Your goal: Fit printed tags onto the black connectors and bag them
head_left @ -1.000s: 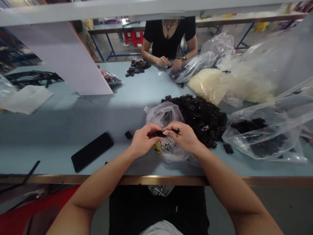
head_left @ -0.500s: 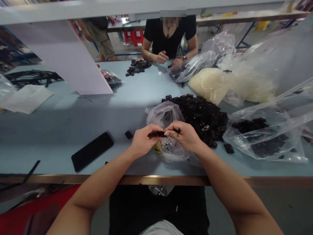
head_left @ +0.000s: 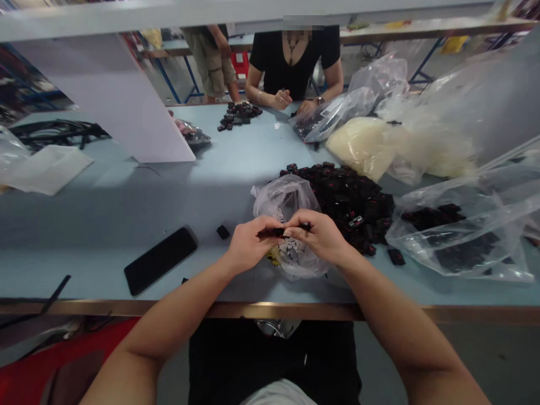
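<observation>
Over an open clear plastic bag, my two hands meet fingertip to fingertip. My left hand is closed, pinching a small black plastic part between thumb and fingers. My right hand is closed too, its thumb and forefinger pressed at the right end of that part. A dark bit shows among the curled right fingers; its kind is unclear. Small white pieces and something yellow show in the bag. Behind and right of it lies a heap of black plastic parts, some with red marks.
A black phone lies left, with a loose black part nearby. At right are a clear bag of black parts and a bag of cream-coloured material. A white panel stands left. Opposite sits a co-worker by a smaller heap.
My hands stay almost in place, with the black part held between them. In the background, a standing person has moved to the right. The co-worker opposite has shifted one hand slightly.
</observation>
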Action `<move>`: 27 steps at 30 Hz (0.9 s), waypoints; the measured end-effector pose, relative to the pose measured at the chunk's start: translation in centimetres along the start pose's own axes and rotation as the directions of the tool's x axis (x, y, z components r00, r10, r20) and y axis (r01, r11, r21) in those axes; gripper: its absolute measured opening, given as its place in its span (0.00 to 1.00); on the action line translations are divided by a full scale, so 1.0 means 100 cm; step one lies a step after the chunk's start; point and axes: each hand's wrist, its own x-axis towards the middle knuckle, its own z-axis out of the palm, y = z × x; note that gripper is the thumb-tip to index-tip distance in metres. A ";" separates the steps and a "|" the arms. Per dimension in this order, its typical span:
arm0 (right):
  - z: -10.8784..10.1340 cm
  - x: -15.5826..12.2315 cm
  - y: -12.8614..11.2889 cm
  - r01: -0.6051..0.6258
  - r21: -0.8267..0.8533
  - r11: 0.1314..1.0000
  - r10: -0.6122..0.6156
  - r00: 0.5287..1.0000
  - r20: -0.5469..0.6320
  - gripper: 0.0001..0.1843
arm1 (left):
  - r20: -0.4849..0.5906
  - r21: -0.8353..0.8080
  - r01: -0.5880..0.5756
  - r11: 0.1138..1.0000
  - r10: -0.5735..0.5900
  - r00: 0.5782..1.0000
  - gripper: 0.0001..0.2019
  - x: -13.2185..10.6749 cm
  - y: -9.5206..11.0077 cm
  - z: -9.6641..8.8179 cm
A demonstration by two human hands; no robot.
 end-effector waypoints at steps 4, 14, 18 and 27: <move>0.000 0.002 -0.003 -0.167 0.130 0.977 0.154 0.983 0.104 0.20 | 0.009 0.012 -0.025 1.000 0.025 1.000 0.08 -0.001 -0.001 0.002; -0.006 0.002 -0.006 -0.162 0.138 0.977 0.147 0.983 0.113 0.16 | -0.006 -0.147 0.082 0.986 -0.084 0.996 0.12 0.004 -0.001 0.001; -0.006 0.002 -0.007 -0.148 0.091 0.985 0.139 0.986 0.095 0.14 | -0.009 -0.161 0.081 0.984 -0.084 0.996 0.12 0.003 -0.002 0.002; -0.006 0.002 -0.007 -0.144 0.028 0.989 0.140 0.985 0.104 0.12 | 0.004 -0.046 0.059 0.997 -0.059 0.998 0.10 0.001 -0.001 0.001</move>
